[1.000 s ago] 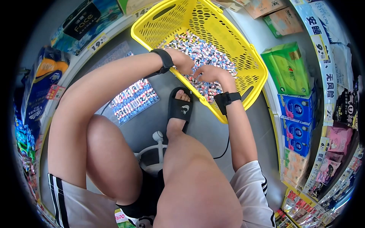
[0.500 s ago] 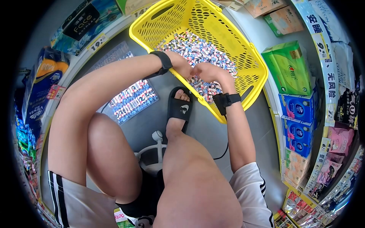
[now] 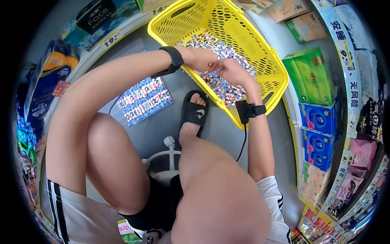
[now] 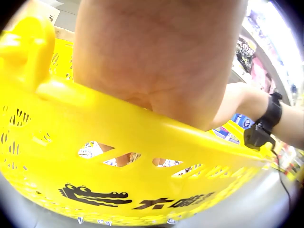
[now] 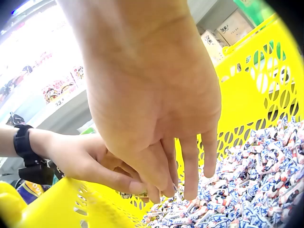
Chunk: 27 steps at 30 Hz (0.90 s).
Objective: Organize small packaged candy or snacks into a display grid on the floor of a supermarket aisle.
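In the head view, both hands meet over the near side of a yellow shopping basket (image 3: 280,83) whose bottom is covered with small wrapped candies (image 3: 209,42). My left hand (image 3: 200,59) reaches in over the rim from the left. In the right wrist view, its thumb and curled fingers hold a small wrapped candy (image 5: 142,194), mostly hidden. Coming from the right, my right hand (image 3: 235,73) points its fingers down. Its thumb and index tips touch the left fingertips; I cannot tell whether they pinch anything. Most of the left fingers are hidden behind the basket wall in the left wrist view.
On the floor at left lies a clear flat pack (image 3: 146,101) with wrapped candies in rows. A sandalled foot (image 3: 195,110) stands beside the basket. Shelves with tissue packs (image 3: 310,75) flank both sides. A black cable (image 3: 242,148) hangs from the right wristband.
The fingertips of both hands have come together, the right hand's moving onto the left's. Both hands now sit slightly farther in over the basket. The head view has shifted a little.
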Tool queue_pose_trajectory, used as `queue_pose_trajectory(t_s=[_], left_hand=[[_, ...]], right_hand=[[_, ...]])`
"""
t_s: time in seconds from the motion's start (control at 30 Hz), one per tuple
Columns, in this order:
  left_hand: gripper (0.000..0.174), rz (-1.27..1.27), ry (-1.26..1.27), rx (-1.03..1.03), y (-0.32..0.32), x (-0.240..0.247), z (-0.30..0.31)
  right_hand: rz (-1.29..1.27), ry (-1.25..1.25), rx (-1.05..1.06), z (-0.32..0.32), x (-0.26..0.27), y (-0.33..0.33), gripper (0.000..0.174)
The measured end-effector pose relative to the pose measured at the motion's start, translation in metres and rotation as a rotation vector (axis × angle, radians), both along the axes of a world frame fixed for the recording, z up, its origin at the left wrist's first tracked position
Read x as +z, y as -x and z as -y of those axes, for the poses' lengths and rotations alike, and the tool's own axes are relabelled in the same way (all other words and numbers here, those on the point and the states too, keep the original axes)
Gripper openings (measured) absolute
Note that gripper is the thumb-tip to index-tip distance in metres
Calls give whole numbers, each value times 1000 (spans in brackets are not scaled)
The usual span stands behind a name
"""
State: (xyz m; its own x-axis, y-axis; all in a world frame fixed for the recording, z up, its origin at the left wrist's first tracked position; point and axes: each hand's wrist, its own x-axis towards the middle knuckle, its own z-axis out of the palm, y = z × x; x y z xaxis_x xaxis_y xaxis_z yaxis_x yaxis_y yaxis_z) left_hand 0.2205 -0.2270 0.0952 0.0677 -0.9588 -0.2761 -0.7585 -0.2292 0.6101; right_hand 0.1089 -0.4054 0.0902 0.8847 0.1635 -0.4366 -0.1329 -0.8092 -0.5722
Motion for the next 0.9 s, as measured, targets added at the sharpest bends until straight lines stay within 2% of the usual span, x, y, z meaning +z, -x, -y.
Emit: queue_pose_trajectory(t_s=[0.03, 0.07, 0.17, 0.23, 0.3, 0.37, 0.43, 0.47, 0.57, 0.6, 0.7, 0.73, 0.9], left_hand=[[20, 25, 134, 6, -1, 0, -3], [17, 47, 152, 46, -1, 0, -5], [16, 44, 288, 85, 1, 5, -15], [16, 35, 308, 89, 7, 22, -25], [15, 17, 340, 184, 15, 32, -36], [19, 23, 381, 195, 18, 35, -47], [38, 35, 491, 239, 24, 42, -62], [43, 58, 521, 228, 26, 41, -67], [39, 22, 610, 283, 36, 48, -90], [37, -38, 500, 303, 35, 53, -99], [36, -67, 401, 375, 40, 62, -123], [34, -23, 498, 354, 41, 60, -131], [26, -120, 459, 414, 44, 59, -173]], right_hand=[[82, -1, -59, -2, 7, 1, 32], [153, 10, -60, -4, 14, 2, 24], [257, 16, -107, -14, 38, 9, 18], [283, -27, -121, -17, 41, 8, 16], [340, -131, -191, -24, 48, 10, 17], [343, -150, -218, -34, 61, 11, 18], [377, -131, -230, -47, 74, 13, 18], [391, -130, -213, -52, 75, 13, 20], [382, -139, -198, -71, 82, 11, 22], [358, -146, -174, -77, 84, 11, 25], [425, -239, -120, -95, 77, 6, 32], [428, -167, -76, -101, 78, 5, 38], [372, -142, 27, -136, 81, 0, 31]])
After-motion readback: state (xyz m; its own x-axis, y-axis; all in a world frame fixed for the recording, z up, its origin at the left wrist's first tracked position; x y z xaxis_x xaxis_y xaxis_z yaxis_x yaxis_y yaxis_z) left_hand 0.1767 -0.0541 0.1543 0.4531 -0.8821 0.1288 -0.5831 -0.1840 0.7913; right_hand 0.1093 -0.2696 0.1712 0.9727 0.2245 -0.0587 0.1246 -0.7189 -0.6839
